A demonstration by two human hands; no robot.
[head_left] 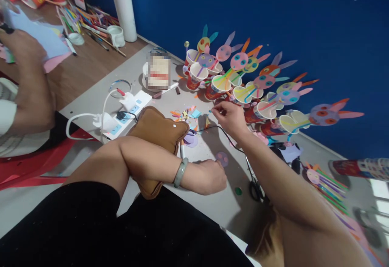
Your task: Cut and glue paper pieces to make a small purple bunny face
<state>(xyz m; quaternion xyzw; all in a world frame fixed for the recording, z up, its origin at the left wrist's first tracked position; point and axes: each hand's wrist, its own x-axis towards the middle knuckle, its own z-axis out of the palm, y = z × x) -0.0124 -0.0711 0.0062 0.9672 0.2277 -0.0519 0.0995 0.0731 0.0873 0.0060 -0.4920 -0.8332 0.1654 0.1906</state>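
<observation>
Grey table (232, 212) is carrying paper cups (194, 83), power strip (130, 118), brown cushion (154, 128), paper scraps (195, 114), scissors (251, 174), spotted purple disc (224, 160), small green disc (238, 191); adjoining wood-look surface (88, 67) is bearing pens (94, 30), white mug (116, 37).

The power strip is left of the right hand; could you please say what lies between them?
In the head view, a brown cushion, paper scraps and a black cord lie between power strip and right hand.
</observation>
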